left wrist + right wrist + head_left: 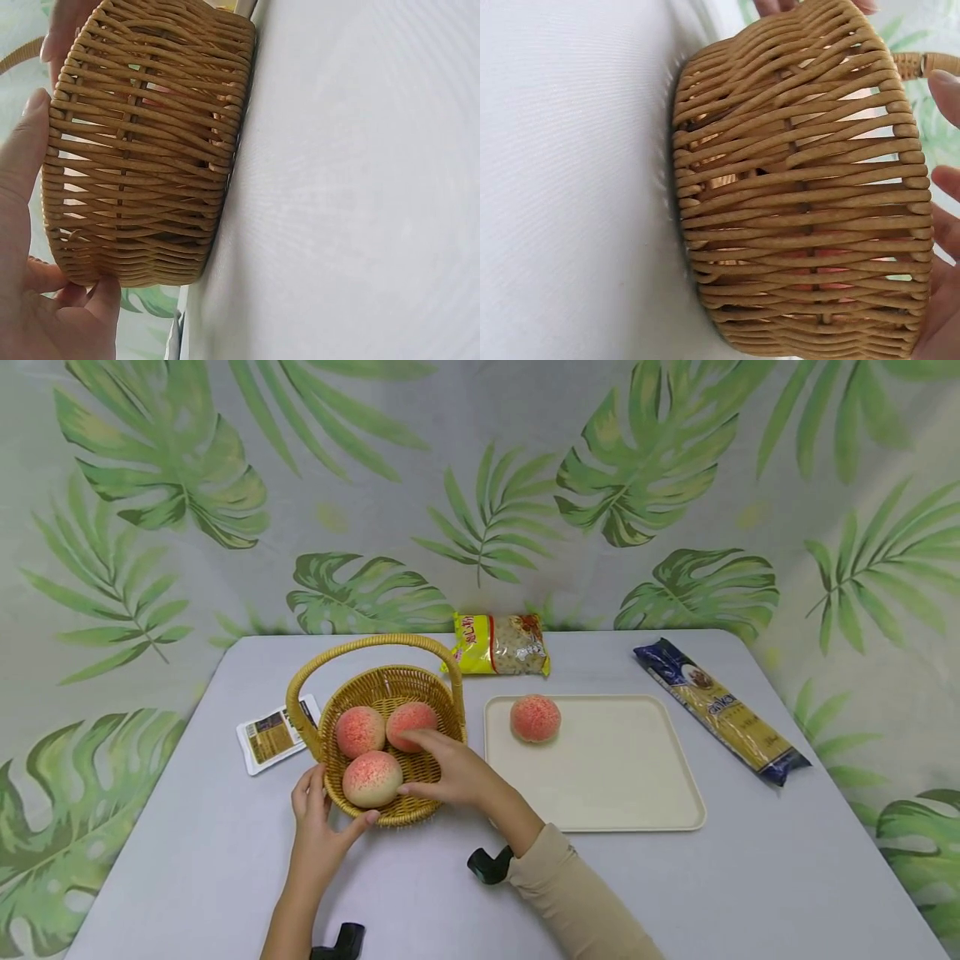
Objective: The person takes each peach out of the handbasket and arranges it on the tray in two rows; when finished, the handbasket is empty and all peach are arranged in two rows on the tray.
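Note:
A wicker basket [401, 818] with an arched handle stands on the table with three peaches inside: a left peach [360, 731], a right peach [411, 725] and a front peach [372, 778]. My left hand [318, 827] holds the basket's front left side, thumb at the rim and fingers round the outer wall. Inside the basket's right side reaches my right hand [453, 770], fingers spread from the thumb. Its fingertips overlap the right peach, and its thumb tip is close beside the front peach. Woven strands hide most of the contents from both wrist views.
Right of the basket lies a cream tray [600, 777] bearing another peach [536, 718] at its back left. Behind is a yellow food packet [501, 645]. A long pasta packet [720, 710] lies at the right, a small white sachet [272, 737] at the left.

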`<act>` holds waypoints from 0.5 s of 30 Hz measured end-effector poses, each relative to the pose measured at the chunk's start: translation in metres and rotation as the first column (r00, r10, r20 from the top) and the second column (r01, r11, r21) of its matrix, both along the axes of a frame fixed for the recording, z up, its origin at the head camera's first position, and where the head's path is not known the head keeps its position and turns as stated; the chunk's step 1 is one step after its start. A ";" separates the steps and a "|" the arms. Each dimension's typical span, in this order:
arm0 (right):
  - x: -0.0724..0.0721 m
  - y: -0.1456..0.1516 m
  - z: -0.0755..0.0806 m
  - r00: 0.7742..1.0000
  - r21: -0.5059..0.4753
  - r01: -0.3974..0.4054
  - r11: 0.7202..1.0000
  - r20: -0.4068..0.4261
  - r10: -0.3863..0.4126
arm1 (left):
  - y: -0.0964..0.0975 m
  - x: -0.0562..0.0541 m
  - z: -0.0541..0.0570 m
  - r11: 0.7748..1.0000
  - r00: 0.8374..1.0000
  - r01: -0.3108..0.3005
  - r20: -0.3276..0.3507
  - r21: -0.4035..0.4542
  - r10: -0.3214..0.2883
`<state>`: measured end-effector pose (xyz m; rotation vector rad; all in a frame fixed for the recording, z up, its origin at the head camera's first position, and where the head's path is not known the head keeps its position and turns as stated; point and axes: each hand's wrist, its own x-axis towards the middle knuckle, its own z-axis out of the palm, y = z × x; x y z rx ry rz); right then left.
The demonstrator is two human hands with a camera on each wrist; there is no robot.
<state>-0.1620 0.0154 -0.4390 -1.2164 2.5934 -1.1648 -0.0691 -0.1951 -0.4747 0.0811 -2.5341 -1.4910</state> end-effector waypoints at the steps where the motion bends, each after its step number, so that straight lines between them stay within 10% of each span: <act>1: -0.001 -0.001 0.000 1.000 0.007 -0.002 1.000 0.004 0.002 | 0.000 0.000 0.000 1.000 1.000 0.000 0.000 0.004 0.000; 15: -0.010 -0.019 0.002 0.998 0.153 -0.053 0.987 0.049 0.046 | 0.000 -0.002 -0.003 1.000 1.000 0.005 0.002 0.025 -0.005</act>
